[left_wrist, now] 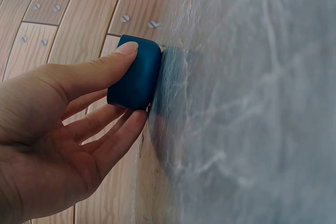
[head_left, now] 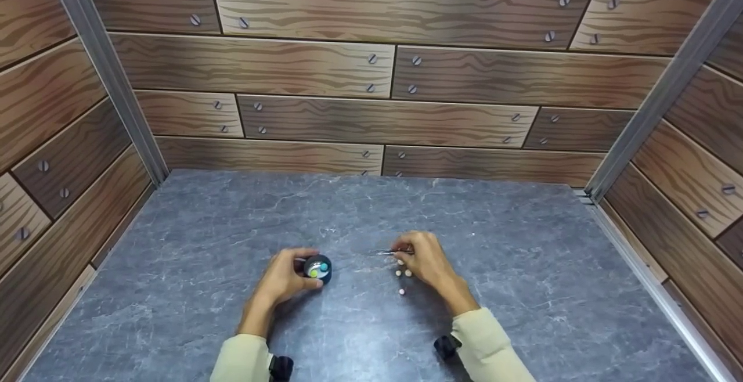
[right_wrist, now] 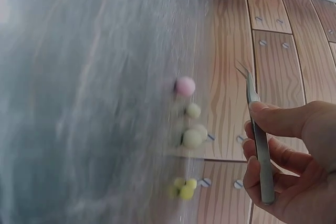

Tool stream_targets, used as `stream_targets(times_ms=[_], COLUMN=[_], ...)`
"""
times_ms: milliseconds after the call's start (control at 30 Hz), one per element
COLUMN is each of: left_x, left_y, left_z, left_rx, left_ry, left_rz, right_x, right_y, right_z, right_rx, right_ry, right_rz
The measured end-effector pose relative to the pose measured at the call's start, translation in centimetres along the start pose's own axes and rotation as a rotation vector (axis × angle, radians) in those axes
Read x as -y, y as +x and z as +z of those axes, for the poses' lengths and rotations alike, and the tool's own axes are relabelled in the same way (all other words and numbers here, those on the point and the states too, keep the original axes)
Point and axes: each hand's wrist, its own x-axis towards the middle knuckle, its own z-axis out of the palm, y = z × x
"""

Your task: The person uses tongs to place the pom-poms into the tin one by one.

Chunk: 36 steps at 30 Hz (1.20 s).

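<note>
Wood-look plank panels (head_left: 319, 74) dotted with screw heads rose behind and beside a grey marbled tabletop (head_left: 174, 242), over which a person worked bare-handed. Pinched between the thumb and fingers of the right hand (head_left: 426, 260) was a pair of slim silver metal tweezers (right_wrist: 263, 166), their two fine tips slightly apart and directed leftward. The left hand (head_left: 281, 277) gripped a small round dark-blue container (left_wrist: 137, 77) between thumb and fingers; it stood on the tabletop, to the left of the tweezers and well apart from them. Inside its open top showed a small yellow-green ball (head_left: 314, 274) and a small teal ball (head_left: 324, 266). Just beside the right hand, loose on the tabletop, lay a small pale pink ball (right_wrist: 185, 86), nearest the person, then three small cream balls (right_wrist: 192, 139) and a close cluster of small yellow balls (right_wrist: 186, 191), too blurred to count surely. Farther out, both forearms ran into pale yellow sleeves (head_left: 490, 341), with a small black device (head_left: 447, 347) at each wrist, and silver metal posts (head_left: 104, 74) stood at the far corners
</note>
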Motion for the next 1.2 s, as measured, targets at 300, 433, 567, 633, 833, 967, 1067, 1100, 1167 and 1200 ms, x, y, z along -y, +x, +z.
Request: stream_targets(times_ms=[300,433,567,633,833,967,1067,1100,1167,1200], left_x=[0.0,0.0,0.0,-0.1,-0.2,-0.1,-0.1,0.0,0.0,-0.1], left_y=[0.0,0.0,-0.1,-0.1,-0.2,-0.1,0.0,0.0,0.0,-0.1], left_z=[0.0,0.1,0.1,0.1,-0.1,-0.1,-0.1,-0.1,-0.1,-0.1], left_rx=[-0.006,-0.005,-0.002,-0.003,0.002,0.006,0.003,0.003,0.003,0.003], left_ry=[0.002,-0.008,-0.009,-0.005,-0.011,-0.011,-0.007,-0.005,-0.002,-0.002], left_rz=[0.015,0.007,0.008,0.016,0.042,0.049,0.050,0.048,0.043,0.039], right_x=[-1.2,-1.8,-2.2,-2.4,-3.0,-3.3,-3.5,-3.6,-3.7,-3.7], right_y=[-0.4,-0.4,-0.4,-0.3,-0.5,-0.6,-0.6,-0.6,-0.6,-0.6], right_z=[-0.7,-0.8,-0.9,-1.0,-1.1,-1.2,-1.2,-1.2,-1.2,-1.2], right_rx=[-0.025,-0.034,-0.044,-0.051,-0.053,-0.051,-0.054,-0.053,-0.049,-0.048], right_ry=[-0.019,-0.015,-0.009,-0.013,-0.018,-0.023,-0.027,-0.026,-0.024,-0.026], right_rz=[0.017,0.054,0.088,0.093,0.105,0.114,0.121,0.122,0.123,0.120])
